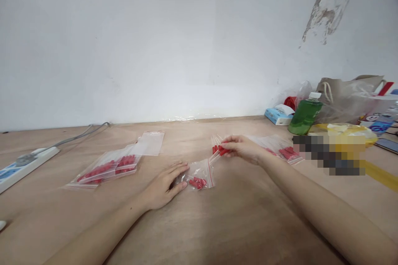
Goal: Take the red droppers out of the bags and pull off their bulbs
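Observation:
A clear zip bag [203, 169] with several small red pieces [197, 182] lies at the middle of the table. My left hand [166, 184] rests at its left edge, fingers apart. Behind the bag and to its right, my right hand [241, 148] has its fingers closed on red pieces with thin clear strips at them; more red pieces [215, 149] show just left of the fingertips. Filled bags of red pieces [107, 167] overlap on the left, beside flat clear bags [151, 143]. Further filled bags [288, 152] lie partly behind my right forearm.
At the left edge is a white power strip [40, 159] with a grey cable [81, 135]. The back right holds a tissue pack [279, 115], a green bottle [305, 114], a beige bag [338, 95] and yellow packaging [348, 133]. A wall [155, 49] stands behind the table [192, 227].

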### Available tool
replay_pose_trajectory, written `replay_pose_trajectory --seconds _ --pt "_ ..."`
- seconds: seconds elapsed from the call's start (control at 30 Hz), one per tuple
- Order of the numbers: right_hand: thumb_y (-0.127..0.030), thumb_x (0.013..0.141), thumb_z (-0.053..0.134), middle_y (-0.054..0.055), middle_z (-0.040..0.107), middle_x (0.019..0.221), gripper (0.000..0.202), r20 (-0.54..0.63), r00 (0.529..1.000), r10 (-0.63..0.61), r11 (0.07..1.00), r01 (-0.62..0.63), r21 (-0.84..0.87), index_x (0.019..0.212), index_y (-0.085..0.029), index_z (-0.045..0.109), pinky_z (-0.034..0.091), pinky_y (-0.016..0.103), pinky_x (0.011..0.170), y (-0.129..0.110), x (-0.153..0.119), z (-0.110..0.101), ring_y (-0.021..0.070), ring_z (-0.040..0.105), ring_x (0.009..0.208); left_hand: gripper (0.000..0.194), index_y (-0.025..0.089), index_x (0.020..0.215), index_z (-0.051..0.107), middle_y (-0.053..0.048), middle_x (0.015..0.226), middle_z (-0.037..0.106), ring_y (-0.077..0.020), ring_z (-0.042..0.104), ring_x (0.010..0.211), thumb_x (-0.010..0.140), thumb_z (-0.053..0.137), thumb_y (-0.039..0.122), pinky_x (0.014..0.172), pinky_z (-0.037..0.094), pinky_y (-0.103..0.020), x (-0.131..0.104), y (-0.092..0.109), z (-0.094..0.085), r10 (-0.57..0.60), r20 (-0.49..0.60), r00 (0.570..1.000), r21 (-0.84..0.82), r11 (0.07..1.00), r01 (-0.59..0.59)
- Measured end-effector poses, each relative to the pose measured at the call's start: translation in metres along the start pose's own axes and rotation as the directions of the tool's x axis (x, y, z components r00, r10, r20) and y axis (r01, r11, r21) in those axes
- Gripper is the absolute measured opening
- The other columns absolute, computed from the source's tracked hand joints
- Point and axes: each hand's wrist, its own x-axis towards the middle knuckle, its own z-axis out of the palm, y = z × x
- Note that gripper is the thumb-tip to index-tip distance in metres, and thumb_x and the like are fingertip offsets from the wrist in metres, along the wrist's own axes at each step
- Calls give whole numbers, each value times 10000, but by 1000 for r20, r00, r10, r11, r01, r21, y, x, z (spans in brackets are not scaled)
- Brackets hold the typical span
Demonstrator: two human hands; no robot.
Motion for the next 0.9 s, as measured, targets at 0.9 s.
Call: replay_pose_trajectory --seconds 0.9 --pt "-271 848 450 88 600 887 205 319 752 -576 -45 361 -932 891 -182 629 307 334 792 41 48 40 201 491 905 426 254 1276 405 -26 1354 384 -210 302 1267 870 398 386 1040 288 -437 0 -2 1 26 14 1000 -8 1000 -26"
